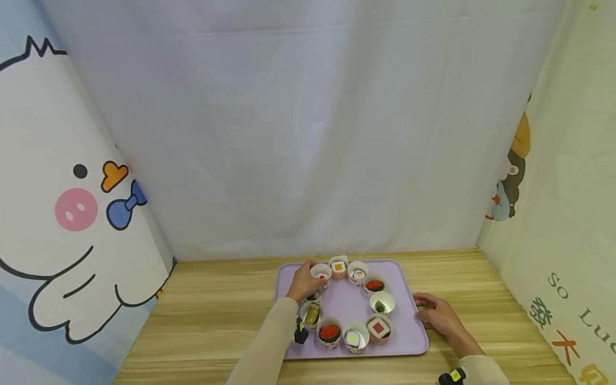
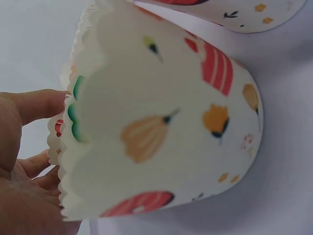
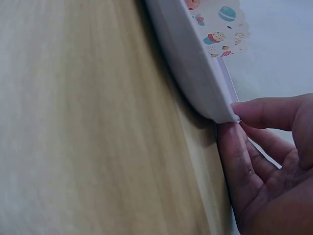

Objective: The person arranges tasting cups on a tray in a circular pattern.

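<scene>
On a light purple tray (image 1: 344, 305) stands a ring of paper baking cups with sushi pieces in them. My left hand (image 1: 302, 283) grips the paper cup (image 1: 321, 270) at the ring's back left, thumb at its near side and fingers behind; a piece with a red spot shows inside. A patterned cup (image 2: 161, 112) with a scalloped rim fills the left wrist view and hides part of that hand. At the tray's right edge, my right hand (image 1: 439, 316) pinches the rim (image 3: 222, 105) between thumb and finger. Beside the left wrist sits a cup with a yellow-topped piece (image 1: 312, 314).
Other cups hold red roe pieces (image 1: 329, 332), a green-topped piece (image 1: 380, 306) and a square white one (image 1: 378, 327). The tray lies on a wood-grain table (image 1: 212, 321), with a white cloth (image 1: 298, 133) behind and printed cloths at both sides.
</scene>
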A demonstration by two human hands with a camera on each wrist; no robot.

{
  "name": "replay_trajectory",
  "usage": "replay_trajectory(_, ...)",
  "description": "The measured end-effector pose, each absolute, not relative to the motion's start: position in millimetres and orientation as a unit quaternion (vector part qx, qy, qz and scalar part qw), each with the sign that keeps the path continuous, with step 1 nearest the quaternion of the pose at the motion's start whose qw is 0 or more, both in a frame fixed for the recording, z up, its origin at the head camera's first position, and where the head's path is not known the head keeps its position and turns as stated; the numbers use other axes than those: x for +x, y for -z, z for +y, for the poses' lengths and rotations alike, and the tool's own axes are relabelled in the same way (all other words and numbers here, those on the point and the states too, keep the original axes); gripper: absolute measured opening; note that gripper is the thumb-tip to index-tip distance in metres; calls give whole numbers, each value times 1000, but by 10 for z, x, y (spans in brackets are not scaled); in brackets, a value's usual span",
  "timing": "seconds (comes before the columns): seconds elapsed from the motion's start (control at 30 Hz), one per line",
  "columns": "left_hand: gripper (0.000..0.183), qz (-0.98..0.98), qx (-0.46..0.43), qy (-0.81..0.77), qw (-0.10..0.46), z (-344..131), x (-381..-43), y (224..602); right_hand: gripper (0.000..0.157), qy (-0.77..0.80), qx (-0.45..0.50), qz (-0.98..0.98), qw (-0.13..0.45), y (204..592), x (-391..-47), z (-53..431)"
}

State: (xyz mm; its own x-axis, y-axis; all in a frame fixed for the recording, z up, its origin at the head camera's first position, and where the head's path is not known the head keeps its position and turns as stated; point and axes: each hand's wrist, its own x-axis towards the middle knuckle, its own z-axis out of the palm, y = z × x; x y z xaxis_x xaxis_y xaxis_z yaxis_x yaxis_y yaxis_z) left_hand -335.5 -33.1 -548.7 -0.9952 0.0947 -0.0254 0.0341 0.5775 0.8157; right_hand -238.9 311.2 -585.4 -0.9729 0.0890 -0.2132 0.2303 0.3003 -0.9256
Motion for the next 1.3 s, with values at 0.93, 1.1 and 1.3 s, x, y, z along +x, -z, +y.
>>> replay_trajectory(0.93, 60, 863, 33, -503, 19, -602, -3238, 5441, 58, 568, 108, 813, 62, 5806, -2468, 3099)
replay_trajectory(1.1, 57, 855, 53, -516, -11, -676, -3141, 5377, 58, 565, 107, 816, 61, 5812, -2499, 3114)
replay_trajectory(1.3, 55, 849, 91, -518, -44, -733, -2979, 5328, 59, 576, 93, 809, 75, 5809, -2491, 3167)
